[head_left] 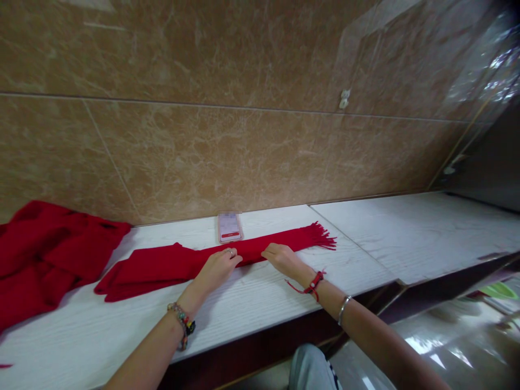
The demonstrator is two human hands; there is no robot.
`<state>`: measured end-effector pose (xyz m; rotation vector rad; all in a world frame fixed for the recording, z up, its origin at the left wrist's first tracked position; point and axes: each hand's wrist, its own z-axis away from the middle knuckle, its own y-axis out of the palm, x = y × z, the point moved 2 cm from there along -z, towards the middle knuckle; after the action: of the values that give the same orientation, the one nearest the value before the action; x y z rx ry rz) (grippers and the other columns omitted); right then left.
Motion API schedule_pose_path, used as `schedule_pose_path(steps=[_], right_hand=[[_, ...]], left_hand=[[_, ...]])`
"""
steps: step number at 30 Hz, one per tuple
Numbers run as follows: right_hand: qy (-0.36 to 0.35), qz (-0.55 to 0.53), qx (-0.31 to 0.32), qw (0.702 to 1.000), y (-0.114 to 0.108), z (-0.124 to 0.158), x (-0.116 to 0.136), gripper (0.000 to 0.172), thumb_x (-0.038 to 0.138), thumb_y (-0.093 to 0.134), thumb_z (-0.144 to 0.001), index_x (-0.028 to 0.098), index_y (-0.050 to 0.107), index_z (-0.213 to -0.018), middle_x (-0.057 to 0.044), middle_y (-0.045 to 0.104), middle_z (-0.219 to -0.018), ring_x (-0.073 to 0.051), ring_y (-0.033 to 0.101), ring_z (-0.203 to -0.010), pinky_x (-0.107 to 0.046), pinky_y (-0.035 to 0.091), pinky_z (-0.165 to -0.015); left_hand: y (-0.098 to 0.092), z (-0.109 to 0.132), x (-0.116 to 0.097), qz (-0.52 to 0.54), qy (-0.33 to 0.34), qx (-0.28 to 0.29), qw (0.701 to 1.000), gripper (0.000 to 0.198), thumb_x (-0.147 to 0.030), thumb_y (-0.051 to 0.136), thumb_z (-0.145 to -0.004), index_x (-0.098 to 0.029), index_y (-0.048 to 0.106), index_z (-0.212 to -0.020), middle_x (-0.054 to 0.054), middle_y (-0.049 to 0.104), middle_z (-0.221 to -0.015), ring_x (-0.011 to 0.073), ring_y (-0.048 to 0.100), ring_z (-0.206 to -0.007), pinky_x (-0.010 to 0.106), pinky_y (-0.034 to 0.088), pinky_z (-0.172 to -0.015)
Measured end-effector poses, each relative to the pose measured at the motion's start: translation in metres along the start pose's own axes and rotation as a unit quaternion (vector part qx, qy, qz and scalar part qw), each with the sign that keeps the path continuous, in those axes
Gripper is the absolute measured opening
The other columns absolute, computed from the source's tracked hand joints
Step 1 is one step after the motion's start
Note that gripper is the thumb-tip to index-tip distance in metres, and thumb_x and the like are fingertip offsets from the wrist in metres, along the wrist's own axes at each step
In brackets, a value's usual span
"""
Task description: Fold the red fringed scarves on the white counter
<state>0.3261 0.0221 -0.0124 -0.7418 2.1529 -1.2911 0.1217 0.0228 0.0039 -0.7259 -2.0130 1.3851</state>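
A red scarf (150,269) lies along the white countertop, its left part folded wide and its right part narrow, with a fringe at the right end. My left hand (217,269) pinches the near edge of the narrow part around its middle; a ring shows on one finger. A short way to the right, my right hand (284,259) grips the same edge with its fingertips. Beyond the scarf, close to the wall, lies a phone (229,227) with its screen lit.
A heap of red cloth (60,254) covers the counter's left end. The white countertop (406,233) runs on to the right past a seam. Behind it rises a brown marble-look tiled wall (203,157). A green basin (499,290) is low at the far right.
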Motion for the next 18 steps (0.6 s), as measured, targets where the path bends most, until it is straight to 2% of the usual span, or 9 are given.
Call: schedule_pose_path(steps=[6,12,15,18], right_hand=[[-0.017,-0.013,-0.006,1.0,0.0,0.002,0.003,0.017,0.015,0.044,-0.087,0.015,0.06,-0.083,-0.006,0.059,-0.079,-0.015,0.053,-0.076,-0.026,0.042,-0.067],[0.008,-0.056,-0.036,0.998,0.006,0.012,-0.007,0.02,0.012,0.043,-0.086,0.015,0.062,-0.083,-0.006,0.061,-0.081,-0.015,0.054,-0.079,-0.026,0.045,-0.071],[0.029,-0.086,-0.037,0.995,0.007,0.022,-0.016,0.021,0.011,0.042,-0.085,0.015,0.063,-0.085,-0.006,0.062,-0.084,-0.015,0.055,-0.082,-0.026,0.046,-0.073],[0.06,-0.108,-0.044,0.991,0.004,0.034,-0.024,0.022,0.009,0.042,-0.083,0.016,0.063,-0.087,-0.007,0.063,-0.087,-0.015,0.056,-0.084,-0.027,0.047,-0.075]], left_hand=[[0.001,0.0,0.002,0.02,0.008,0.011,1.0,0.023,-0.014,0.038,-0.087,-0.017,0.061,-0.088,0.005,0.054,-0.085,0.0153,0.052,-0.078,0.026,0.042,-0.069],[0.002,-0.002,0.002,0.058,0.017,0.035,0.998,0.035,-0.01,0.037,-0.085,-0.025,0.059,-0.108,0.004,0.053,-0.086,0.015,0.05,-0.08,0.026,0.041,-0.072],[0.003,-0.002,0.002,0.088,0.019,0.041,0.995,0.039,-0.008,0.037,-0.084,-0.027,0.058,-0.111,0.004,0.053,-0.086,0.0153,0.051,-0.082,0.027,0.042,-0.075],[0.001,0.0,0.0,0.14,0.032,0.038,0.989,0.04,-0.004,0.04,-0.078,-0.023,0.059,-0.108,0.006,0.052,-0.11,0.0167,0.047,-0.103,0.03,0.038,-0.09]])
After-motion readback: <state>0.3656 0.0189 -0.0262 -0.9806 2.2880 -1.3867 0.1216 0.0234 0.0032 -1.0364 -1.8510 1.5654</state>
